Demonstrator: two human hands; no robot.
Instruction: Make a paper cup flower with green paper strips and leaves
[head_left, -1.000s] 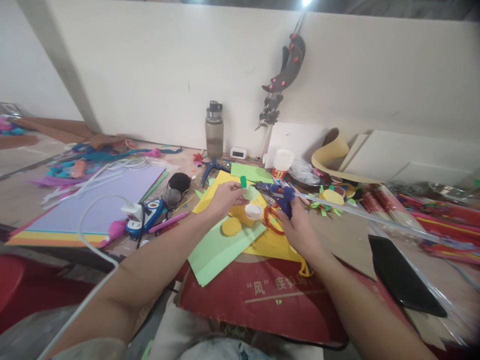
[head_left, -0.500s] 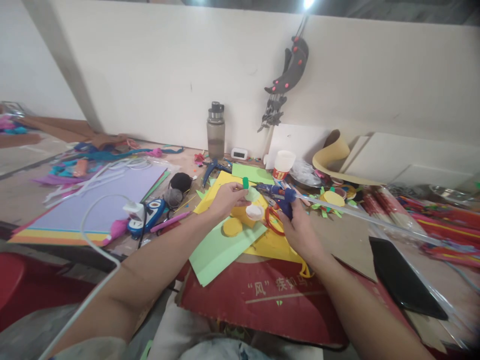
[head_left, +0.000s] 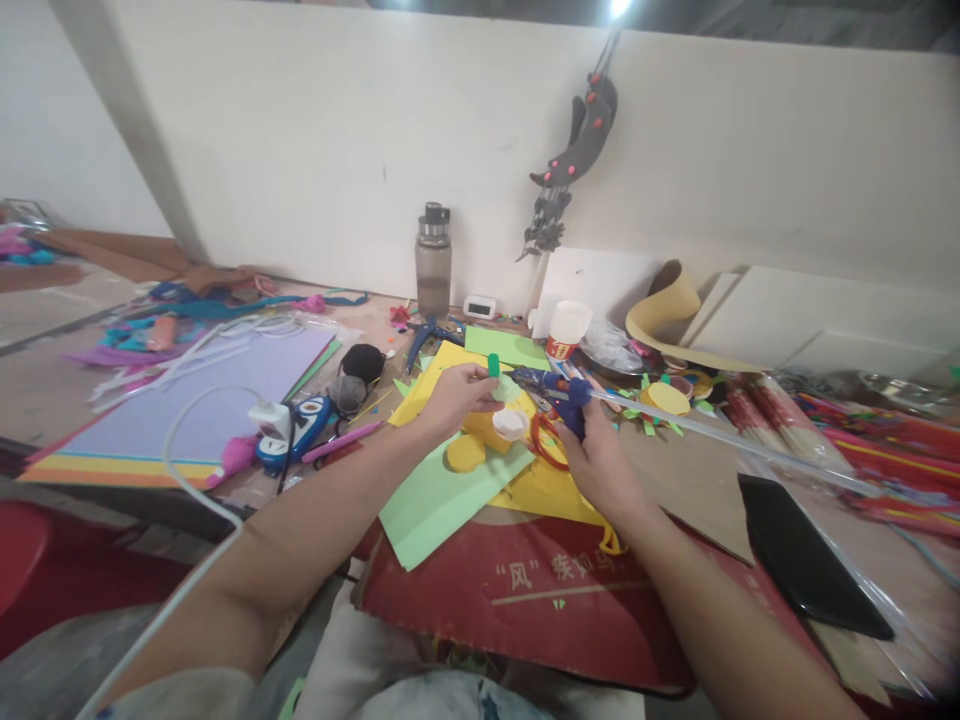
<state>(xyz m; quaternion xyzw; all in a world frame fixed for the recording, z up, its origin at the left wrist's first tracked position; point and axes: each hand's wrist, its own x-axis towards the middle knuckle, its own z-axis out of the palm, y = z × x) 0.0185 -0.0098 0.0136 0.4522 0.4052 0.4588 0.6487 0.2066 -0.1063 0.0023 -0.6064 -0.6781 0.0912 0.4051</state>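
Pinched in the fingers of my left hand (head_left: pixel 469 388) is a light green paper piece (head_left: pixel 507 388) with a dark green tab (head_left: pixel 493 365) at its top. My right hand (head_left: pixel 600 455) grips a blue glue gun (head_left: pixel 559 392), its nozzle pointing left, close to the green piece. A long clear glue stick (head_left: pixel 697 425) runs out of the gun's back to the right. Below my hands lie a white round piece (head_left: pixel 510 425), a yellow disc (head_left: pixel 465 454), yellow paper (head_left: pixel 551 490) and a light green sheet (head_left: pixel 442 510). Orange-handled scissors (head_left: pixel 547 445) rest beside my right hand.
A red board (head_left: pixel 525 610) spans the front. Coloured sheets (head_left: pixel 202 400), a power strip (head_left: pixel 300 435) and a white cable (head_left: pixel 202 580) are on the left. A bottle (head_left: pixel 433 265) and paper cup (head_left: pixel 568 328) stand behind; a black tray-like object (head_left: pixel 814 560) lies right.
Both hands keep nearly the same place and grip. The glue gun's nozzle stays close to the green paper piece; the view has shifted only slightly.
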